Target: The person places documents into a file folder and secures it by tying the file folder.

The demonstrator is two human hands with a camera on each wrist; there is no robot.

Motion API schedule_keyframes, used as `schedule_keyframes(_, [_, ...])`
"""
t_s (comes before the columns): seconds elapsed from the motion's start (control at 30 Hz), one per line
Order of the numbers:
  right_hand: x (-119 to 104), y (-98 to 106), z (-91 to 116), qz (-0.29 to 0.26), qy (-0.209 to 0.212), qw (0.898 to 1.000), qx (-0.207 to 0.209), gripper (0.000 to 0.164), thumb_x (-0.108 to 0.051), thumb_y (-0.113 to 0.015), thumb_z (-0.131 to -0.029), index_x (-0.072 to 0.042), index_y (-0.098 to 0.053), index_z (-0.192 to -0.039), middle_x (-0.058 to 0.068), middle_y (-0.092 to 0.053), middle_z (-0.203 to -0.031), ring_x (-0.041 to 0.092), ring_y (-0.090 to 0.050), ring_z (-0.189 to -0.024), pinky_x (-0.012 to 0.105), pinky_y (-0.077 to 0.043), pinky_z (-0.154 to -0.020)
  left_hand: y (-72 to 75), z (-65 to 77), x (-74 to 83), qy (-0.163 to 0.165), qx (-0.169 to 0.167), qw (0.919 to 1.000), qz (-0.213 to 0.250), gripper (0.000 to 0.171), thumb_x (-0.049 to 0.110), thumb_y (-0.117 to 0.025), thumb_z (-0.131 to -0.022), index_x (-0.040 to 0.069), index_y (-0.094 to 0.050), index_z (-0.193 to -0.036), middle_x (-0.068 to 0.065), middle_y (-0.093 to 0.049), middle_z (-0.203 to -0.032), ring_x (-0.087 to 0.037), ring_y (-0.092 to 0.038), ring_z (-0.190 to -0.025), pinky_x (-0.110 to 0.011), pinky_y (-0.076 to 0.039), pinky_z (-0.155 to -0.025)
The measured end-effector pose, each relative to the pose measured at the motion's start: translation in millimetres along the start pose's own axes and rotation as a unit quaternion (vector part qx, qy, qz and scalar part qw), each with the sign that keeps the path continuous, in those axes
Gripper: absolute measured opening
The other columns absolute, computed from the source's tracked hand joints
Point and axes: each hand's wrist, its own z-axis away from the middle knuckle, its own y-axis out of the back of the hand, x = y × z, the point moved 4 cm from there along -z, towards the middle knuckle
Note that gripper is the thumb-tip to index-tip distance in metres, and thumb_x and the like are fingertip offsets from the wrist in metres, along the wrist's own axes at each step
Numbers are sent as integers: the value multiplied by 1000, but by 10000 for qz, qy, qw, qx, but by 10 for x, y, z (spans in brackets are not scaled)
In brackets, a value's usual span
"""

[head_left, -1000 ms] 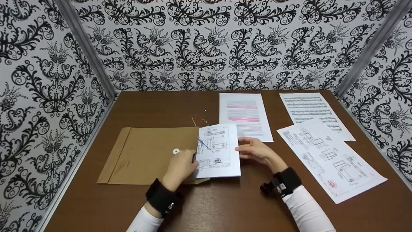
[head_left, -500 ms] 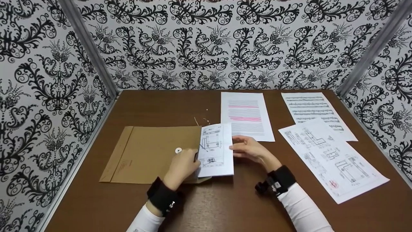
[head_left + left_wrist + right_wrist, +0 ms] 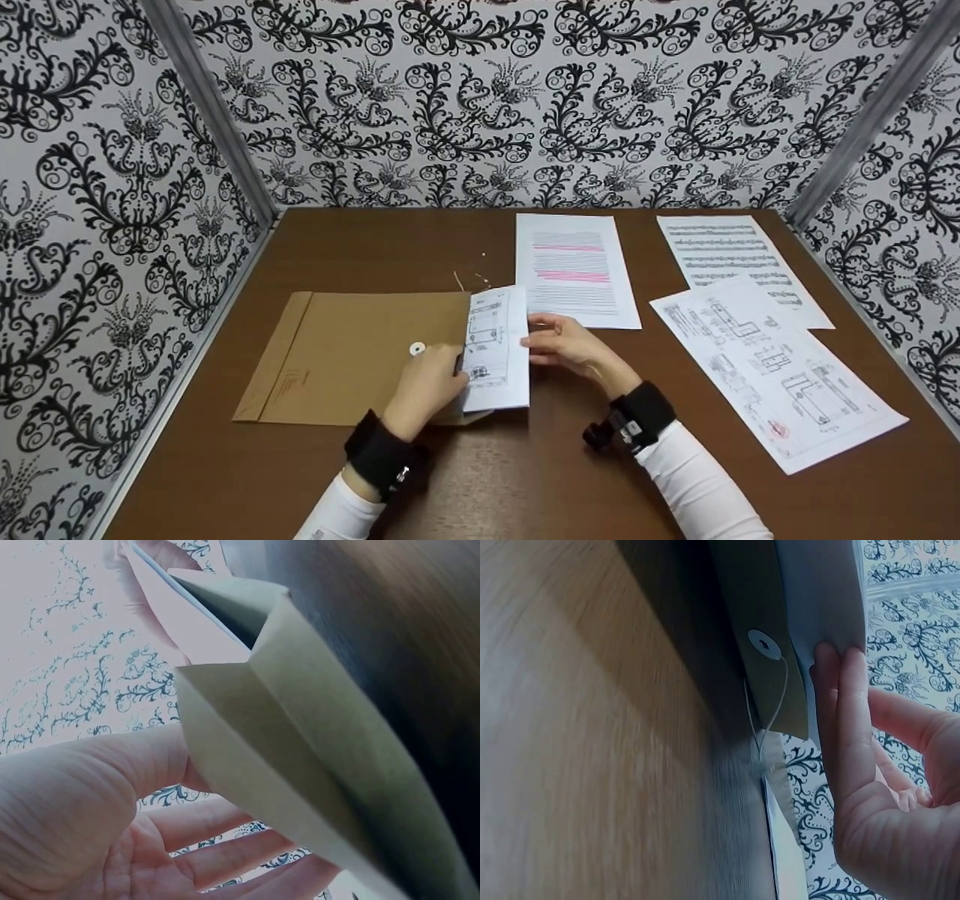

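Observation:
A brown string-tie envelope (image 3: 360, 352) with a white button (image 3: 417, 349) lies with its mouth to the right. My left hand (image 3: 424, 381) holds its mouth edge, thumb at the rim; in the left wrist view the side fold gapes open. A stack of printed sheets (image 3: 498, 352), a technical drawing on top, sits partly inside. My right hand (image 3: 574, 349) pinches the stack's outer edge, with fingers (image 3: 851, 720) against its underside in the right wrist view. The sheets' inner part is hidden in the envelope.
Behind the stack lies a text page with pink highlighting (image 3: 574, 300). A sheet of music (image 3: 720, 247) lies at the back right, partly under another technical drawing (image 3: 780, 382). The envelope's string (image 3: 784, 694) hangs from a second button. Patterned walls enclose the brown table (image 3: 495, 480).
The stack has slid left, deeper into the envelope, with my right hand moving along with it. My left hand has kept its hold on the envelope's mouth.

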Motion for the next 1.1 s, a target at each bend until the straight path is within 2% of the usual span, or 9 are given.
schedule_keyframes(0.33, [25, -86, -67, -24, -15, 10000, 12, 52, 7, -59, -95, 10, -41, -144, -5, -77, -89, 9, -74, -81, 24, -63, -77, 2, -17, 2, -40, 0, 10000, -22, 5, 4, -70, -82, 2, -69, -86, -16, -73, -88, -28, -65, -74, -44, -51, -63])
schedule_keyframes(0.7, [44, -149, -138, 157, -96, 9998, 47, 54, 6, -60, -94, 8, -41, -145, -1, -76, -93, 11, -74, -85, 26, -63, -81, -10, -15, 0, 38, 24, 10000, -17, 9, 3, -69, -83, 0, -70, -91, -17, -73, -91, -24, -63, -74, -42, -52, -64])
schedule_keyframes(0.87, [59, -156, -164, 263, -139, 9995, 128, 52, 5, -62, -94, 8, -44, -142, 3, -78, -97, 11, -74, -84, 26, -63, -80, -1, -7, 6, -23, 115, 9998, -147, 13, 2, -70, -84, -3, -71, -95, -18, -74, -93, -28, -68, -78, -43, -53, -65])
schedule_keyframes(1.1, [80, -168, -185, 297, -143, 9994, 112, 54, 5, -62, -94, 10, -42, -144, 6, -79, -100, 11, -75, -84, 26, -63, -81, 2, -7, 5, -10, 109, 9997, -197, 9, 2, -71, -85, -3, -70, -93, -19, -73, -90, -32, -70, -80, -45, -55, -67])
